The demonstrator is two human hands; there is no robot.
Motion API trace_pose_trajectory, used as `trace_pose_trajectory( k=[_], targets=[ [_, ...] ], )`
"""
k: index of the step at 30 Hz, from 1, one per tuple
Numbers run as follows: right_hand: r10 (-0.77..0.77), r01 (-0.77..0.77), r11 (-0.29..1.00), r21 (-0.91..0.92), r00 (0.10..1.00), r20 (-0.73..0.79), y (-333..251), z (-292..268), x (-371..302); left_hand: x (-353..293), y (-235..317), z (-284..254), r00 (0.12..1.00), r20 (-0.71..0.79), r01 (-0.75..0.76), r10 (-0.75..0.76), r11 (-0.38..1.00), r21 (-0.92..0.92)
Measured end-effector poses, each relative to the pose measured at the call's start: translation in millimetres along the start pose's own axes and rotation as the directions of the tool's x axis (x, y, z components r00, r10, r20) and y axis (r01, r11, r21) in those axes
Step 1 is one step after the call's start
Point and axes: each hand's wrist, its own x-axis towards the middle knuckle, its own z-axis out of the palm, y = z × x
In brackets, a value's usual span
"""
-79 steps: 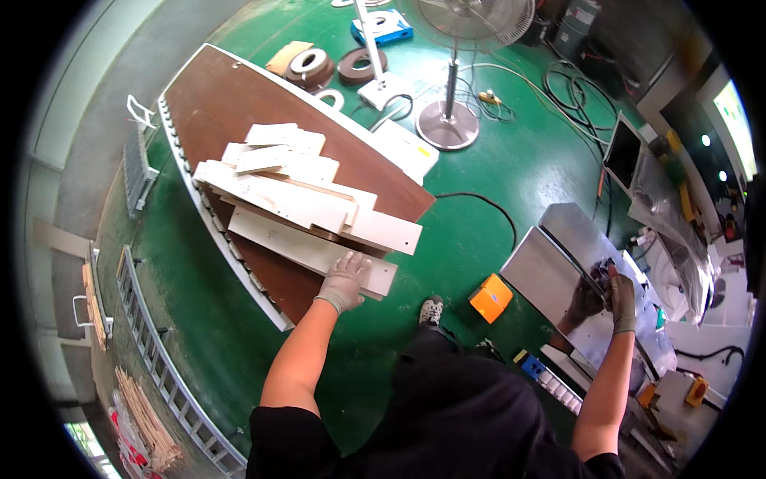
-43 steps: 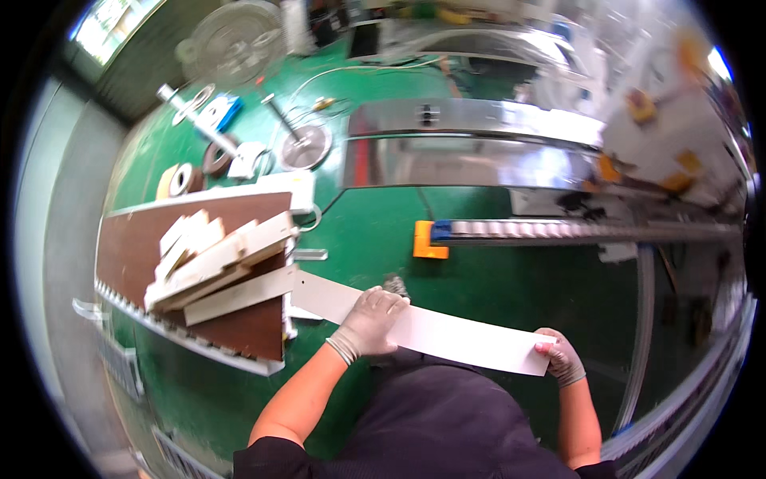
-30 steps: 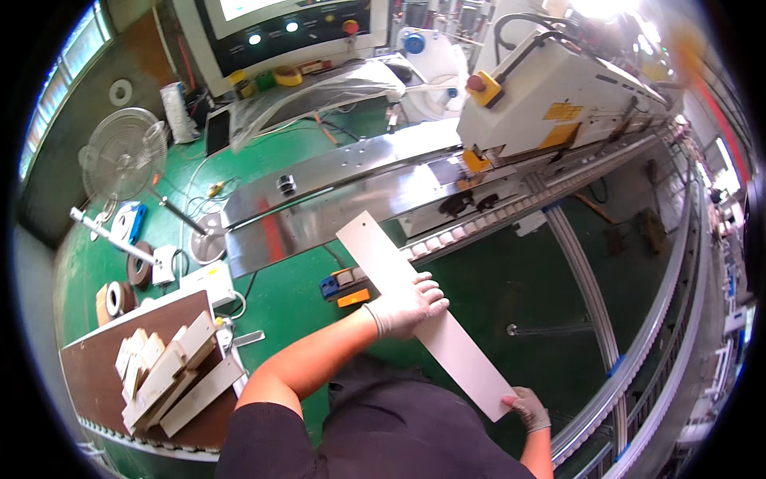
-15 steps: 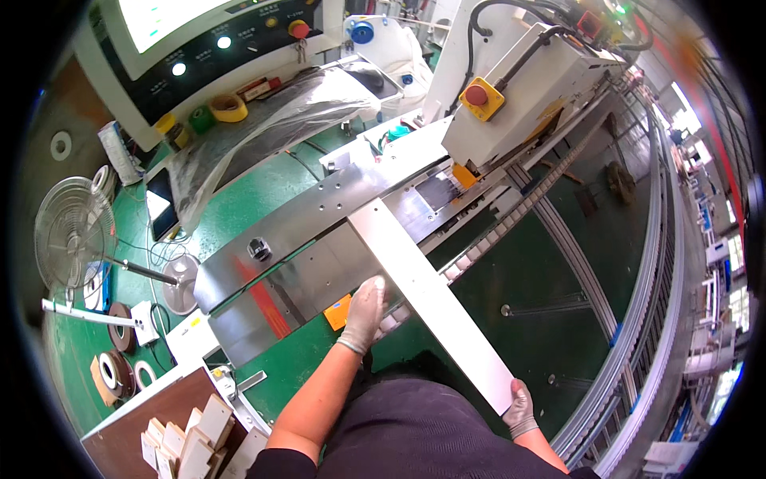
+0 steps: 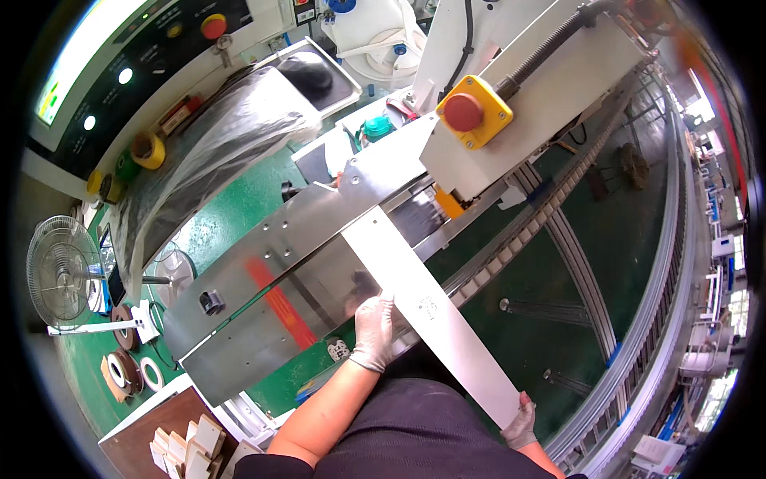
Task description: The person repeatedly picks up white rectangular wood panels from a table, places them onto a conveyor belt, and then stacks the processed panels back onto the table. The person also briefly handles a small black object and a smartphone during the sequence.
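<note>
Since a second ago, my left hand (image 5: pixel 373 331) has shifted from atop the white board (image 5: pixel 432 307) to its left edge; whether those fingers pinch, I cannot tell. My right hand (image 5: pixel 520 425) clamps the near end, the far end lying over the steel bed (image 5: pixel 319 215). Uneven pushing could skew it. I count one held board, two red buttons (image 5: pixel 463 112), one fan (image 5: pixel 62 273).

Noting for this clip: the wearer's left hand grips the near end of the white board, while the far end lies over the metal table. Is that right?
Wrong hand: the head view shows the right hand gripping the white board's near end. The far end does lie over the metal table.
</note>
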Motion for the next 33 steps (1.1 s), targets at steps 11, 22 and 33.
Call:
trace_pose_trajectory(
  k=[11, 22, 33],
  targets=[
    [0.173, -0.185, 0.981, 0.057, 0.97, 0.173, -109.0, -30.3, 95.2, 49.5, 29.9, 136.7, 0.996, 0.0, 0.086, -0.087, 0.986, -0.146],
    [0.033, -0.063, 0.987, 0.147, 0.98, 0.196, -214.6, -7.0, 176.8, 126.4, 23.7, 263.9, 0.987, -0.152, -0.063, 0.052, 0.996, -0.069],
    [-0.688, 0.738, 0.672, 0.057, 0.651, -0.322, -303.1, -33.9, 267.1, 154.7, 26.7, 299.9, 0.929, 0.35, -0.339, 0.118, 0.647, 0.683]
  ],
)
